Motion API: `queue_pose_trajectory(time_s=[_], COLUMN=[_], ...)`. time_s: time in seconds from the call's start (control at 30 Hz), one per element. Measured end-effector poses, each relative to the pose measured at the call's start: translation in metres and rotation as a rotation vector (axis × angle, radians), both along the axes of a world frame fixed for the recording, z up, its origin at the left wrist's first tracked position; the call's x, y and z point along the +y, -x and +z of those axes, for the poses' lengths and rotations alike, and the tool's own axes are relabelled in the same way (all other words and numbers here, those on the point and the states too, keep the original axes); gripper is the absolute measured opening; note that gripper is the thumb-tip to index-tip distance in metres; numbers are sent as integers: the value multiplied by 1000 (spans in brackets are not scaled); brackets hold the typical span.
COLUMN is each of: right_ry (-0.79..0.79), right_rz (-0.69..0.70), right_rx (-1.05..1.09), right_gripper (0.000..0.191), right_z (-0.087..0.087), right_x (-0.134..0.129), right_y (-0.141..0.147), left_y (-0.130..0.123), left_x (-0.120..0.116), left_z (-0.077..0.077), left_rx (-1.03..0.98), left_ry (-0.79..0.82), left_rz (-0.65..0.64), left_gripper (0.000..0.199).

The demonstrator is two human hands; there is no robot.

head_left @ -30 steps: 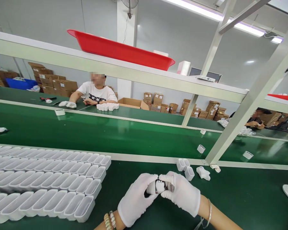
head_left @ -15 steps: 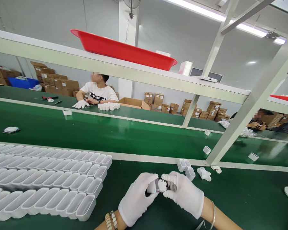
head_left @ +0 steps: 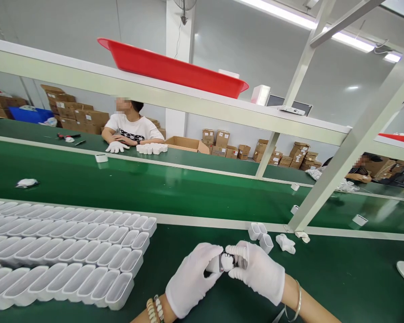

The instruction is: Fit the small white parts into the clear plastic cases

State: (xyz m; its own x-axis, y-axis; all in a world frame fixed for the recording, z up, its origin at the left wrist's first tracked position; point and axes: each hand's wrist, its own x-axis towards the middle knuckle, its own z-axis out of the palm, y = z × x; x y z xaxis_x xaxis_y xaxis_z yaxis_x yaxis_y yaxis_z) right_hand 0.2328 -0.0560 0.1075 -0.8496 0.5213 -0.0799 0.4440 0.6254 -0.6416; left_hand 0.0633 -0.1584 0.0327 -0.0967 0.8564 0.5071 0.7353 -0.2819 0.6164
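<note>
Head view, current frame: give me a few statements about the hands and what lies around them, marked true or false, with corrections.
1. The left hand holds a white casing. True.
2. The right hand is bare. False: both hands wear white gloves.
3. A small white-and-dark part shows between the fingertips of both hands. True.
4. A silver bangle circles the left wrist. False: it is on the right; the left wears beaded bracelets.
5. Three white cups stand beyond the right hand. True.
6. The tray on the overhead shelf is blue. False: it is red.
</note>
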Motion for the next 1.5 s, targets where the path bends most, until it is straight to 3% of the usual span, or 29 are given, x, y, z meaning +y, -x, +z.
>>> queue_pose_trajectory(time_s=[0.17, 0.5, 0.67, 0.8, 0.97, 1.1, 1.2, 1.3, 1.5], right_ry=[26, 45, 120, 255, 452, 799, 998, 1009, 982], right_rz=[19, -2, -28, -5, 30, 77, 149, 269, 253], right_rx=[-4, -26, 39, 140, 109, 207, 269, 292, 338], right_gripper=[17, 26, 48, 75, 114, 128, 111, 80, 72], right_z=[0, 5, -4, -14, -31, -54, -64, -66, -70], right_x=[1, -4, 3, 15, 27, 30, 25, 18, 14], right_y=[-1, 4, 2, -3, -3, 3, 9, 12, 13], left_y=[-1, -1, 0, 0, -2, -3, -5, -7, -9], left_x=[-1, -2, -2, -3, -6, -7, -9, -11, -11], left_z=[1, -1, -4, -4, -3, -2, 1, 6, 8], left_rx=[48, -40, -149, -198, -199, -191, -221, -242, -259], left_ry=[24, 23, 19, 15, 27, 65, 156, 249, 318], left_rz=[-21, -44, -67, -80, -120, -143, -140, -177, -190], left_gripper=[39, 36, 43, 38, 44, 45, 50, 55, 56])
